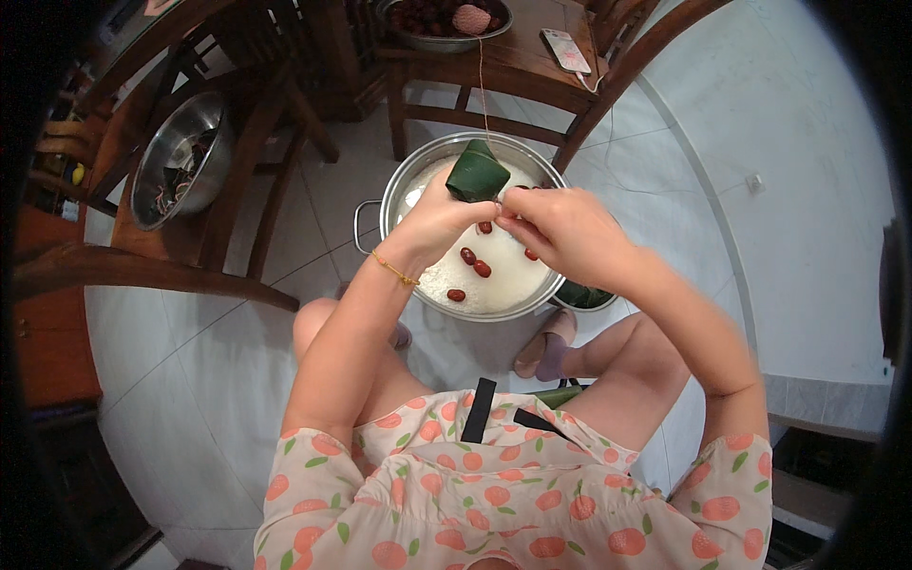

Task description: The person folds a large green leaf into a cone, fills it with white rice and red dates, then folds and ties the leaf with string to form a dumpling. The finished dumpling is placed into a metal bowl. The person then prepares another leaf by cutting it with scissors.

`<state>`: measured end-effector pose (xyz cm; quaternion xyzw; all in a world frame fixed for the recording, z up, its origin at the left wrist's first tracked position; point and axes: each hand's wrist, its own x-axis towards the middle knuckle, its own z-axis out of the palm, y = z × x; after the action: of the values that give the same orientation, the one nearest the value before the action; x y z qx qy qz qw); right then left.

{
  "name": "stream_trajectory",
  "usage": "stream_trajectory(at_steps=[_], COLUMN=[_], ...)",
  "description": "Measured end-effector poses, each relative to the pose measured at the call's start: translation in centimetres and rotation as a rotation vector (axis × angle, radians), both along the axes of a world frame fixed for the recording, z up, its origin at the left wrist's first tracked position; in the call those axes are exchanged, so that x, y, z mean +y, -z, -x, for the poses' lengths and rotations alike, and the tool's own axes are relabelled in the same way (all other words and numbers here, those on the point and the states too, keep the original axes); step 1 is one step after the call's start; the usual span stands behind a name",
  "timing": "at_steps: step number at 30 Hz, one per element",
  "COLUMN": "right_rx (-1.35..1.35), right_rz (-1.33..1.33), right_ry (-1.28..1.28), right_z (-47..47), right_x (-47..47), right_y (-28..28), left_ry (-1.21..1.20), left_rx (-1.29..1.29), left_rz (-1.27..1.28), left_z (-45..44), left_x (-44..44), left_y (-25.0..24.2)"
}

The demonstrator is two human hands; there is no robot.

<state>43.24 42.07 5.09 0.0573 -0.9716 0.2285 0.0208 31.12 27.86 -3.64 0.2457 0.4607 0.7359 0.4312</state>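
Note:
My left hand (442, 219) holds a leaf-wrapped zongzi (476, 171) above a wide steel pot (390, 187). A thin string (482, 85) runs from the zongzi up to a pink ball of twine (471, 19). The thumb and forefinger of my right hand (563, 222) pinch together at the lower right of the parcel, touching my left thumb. What the pinch holds is too small to make out; it may be the string's end. Below, white rice (491, 288) in liquid fills the pot, with several red jujubes (482, 268) on it.
A metal bowl of jujubes (420, 44) and a charging phone (566, 50) rest on the wooden chair ahead. To the left, a steel basin (217, 153) holding leaves and string sits on another chair. A container of green leaves (581, 295) stands beside the pot, near my slippered foot (545, 343).

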Motion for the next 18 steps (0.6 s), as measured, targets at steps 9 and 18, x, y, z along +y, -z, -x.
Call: stream_trajectory(at_steps=[9, 18], right_rx=[-0.434, -0.526], right_rz=[-0.169, 0.257], right_ry=[-0.53, -0.243], right_z=[7.5, 8.5], right_x=[1.1, 2.5], right_y=[-8.5, -4.8], left_ry=[0.417, 0.339], left_rx=[0.671, 0.767], left_rz=[0.365, 0.021], left_z=[-0.4, -1.2], left_x=[-0.5, -1.8], left_y=[-2.2, -3.4])
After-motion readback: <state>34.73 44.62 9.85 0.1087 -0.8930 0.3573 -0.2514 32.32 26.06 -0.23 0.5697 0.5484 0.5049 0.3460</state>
